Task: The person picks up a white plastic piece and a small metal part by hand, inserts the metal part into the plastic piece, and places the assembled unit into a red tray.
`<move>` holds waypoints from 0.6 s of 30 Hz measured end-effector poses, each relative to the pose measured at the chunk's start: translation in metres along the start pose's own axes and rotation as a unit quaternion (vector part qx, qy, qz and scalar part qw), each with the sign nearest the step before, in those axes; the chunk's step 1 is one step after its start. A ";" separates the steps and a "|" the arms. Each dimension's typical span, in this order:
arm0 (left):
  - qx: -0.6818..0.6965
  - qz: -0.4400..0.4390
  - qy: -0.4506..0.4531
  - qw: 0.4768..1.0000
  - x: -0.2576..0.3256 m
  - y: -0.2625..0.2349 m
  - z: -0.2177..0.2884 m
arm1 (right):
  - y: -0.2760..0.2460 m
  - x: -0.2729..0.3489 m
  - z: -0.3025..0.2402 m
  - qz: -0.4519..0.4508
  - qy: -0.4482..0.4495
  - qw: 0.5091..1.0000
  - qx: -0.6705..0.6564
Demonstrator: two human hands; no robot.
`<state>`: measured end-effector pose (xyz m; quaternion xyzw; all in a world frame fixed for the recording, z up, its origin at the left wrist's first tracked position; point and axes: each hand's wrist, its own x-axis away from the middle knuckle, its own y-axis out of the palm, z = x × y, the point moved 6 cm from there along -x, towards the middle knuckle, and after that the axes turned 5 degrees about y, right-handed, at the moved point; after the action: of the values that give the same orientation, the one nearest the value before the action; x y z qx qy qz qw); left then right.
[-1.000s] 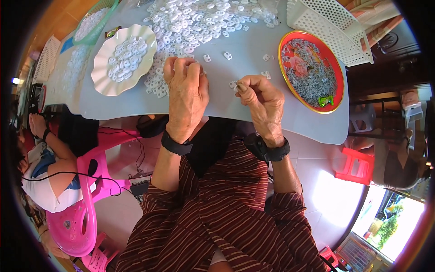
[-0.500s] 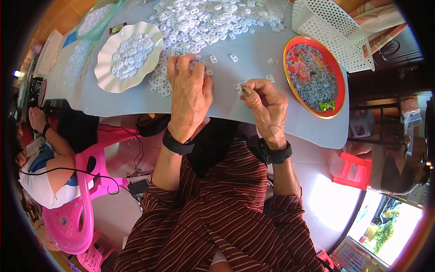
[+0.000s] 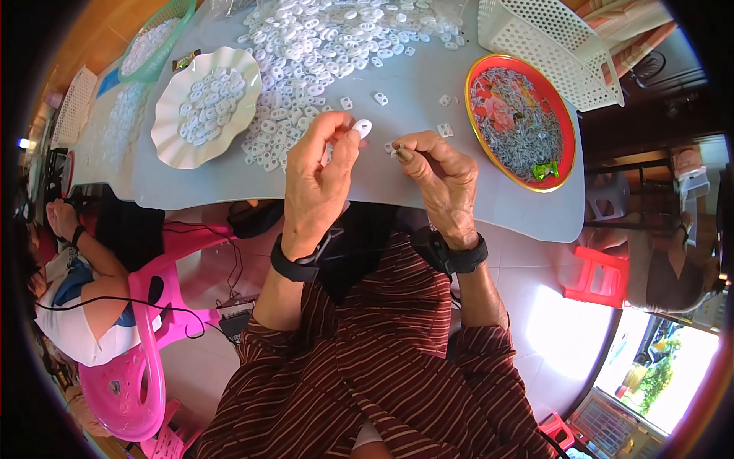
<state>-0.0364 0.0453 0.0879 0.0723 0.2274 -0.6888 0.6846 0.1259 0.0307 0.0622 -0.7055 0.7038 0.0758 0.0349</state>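
Observation:
My left hand is raised over the near part of the table, pinching a white oval plastic piece with a hole in it between thumb and fingers. To its right, my right hand is closed in a pinch, thumb against forefinger, on something small and dark that I cannot make out. A small white piece shows just beyond those fingertips. The two hands are apart. Left of my left hand spreads a pile of white two-holed plastic pieces, reaching to the far side of the table.
A scalloped cream plate of white pieces stands left. On the right, a red gold-rimmed tray holds many small grey metal pieces and a green wrapper. Behind it leans a white perforated basket. Another person sits at left.
My left hand has come up from the pile and turned, now with a white oval piece between its fingertips. My right hand keeps its pinch, nearly in place. The view has shifted slightly.

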 end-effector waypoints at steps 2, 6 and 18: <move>0.113 -0.013 -0.107 0.988 0.004 0.005 -0.008 | 0.000 0.001 -0.001 -0.001 0.011 1.000 0.010; 0.233 -0.027 -0.149 0.961 0.006 0.012 -0.016 | -0.001 0.001 0.001 0.002 0.018 1.000 -0.023; 0.142 -0.080 -0.078 0.984 0.012 0.031 -0.018 | 0.001 -0.002 -0.001 -0.018 -0.004 0.995 -0.098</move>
<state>-0.0103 0.0427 0.0605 0.0960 0.0782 -0.7699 0.6261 0.1250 0.0329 0.0631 -0.7181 0.6797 0.1465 -0.0298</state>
